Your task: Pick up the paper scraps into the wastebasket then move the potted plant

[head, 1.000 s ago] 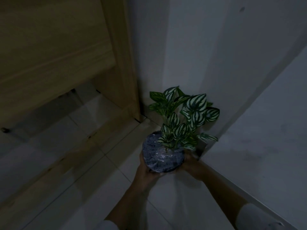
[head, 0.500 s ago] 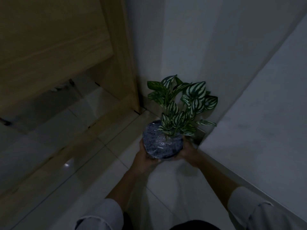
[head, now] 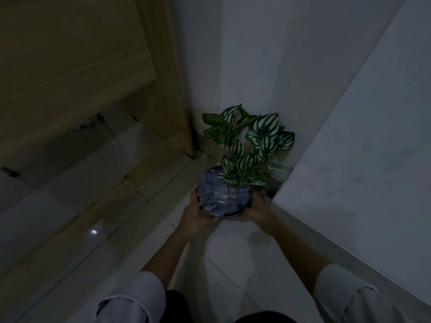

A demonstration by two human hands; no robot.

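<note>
The potted plant (head: 245, 150) has striped green-and-white leaves and a round, dark, speckled pot (head: 222, 194) wrapped in shiny film. My left hand (head: 196, 212) cups the pot's left side and my right hand (head: 256, 207) cups its right side. The pot is low over the tiled floor in a dim corner; I cannot tell whether it touches the floor. No paper scraps or wastebasket are in view.
A wooden furniture leg (head: 168, 89) and panel (head: 70, 66) stand to the left of the plant. White walls (head: 349, 136) close the corner behind and to the right. Pale floor tiles (head: 116, 206) spread to the left and toward me.
Both hands have carried the pot farther from me toward the corner. My sleeves have come into view at the bottom.
</note>
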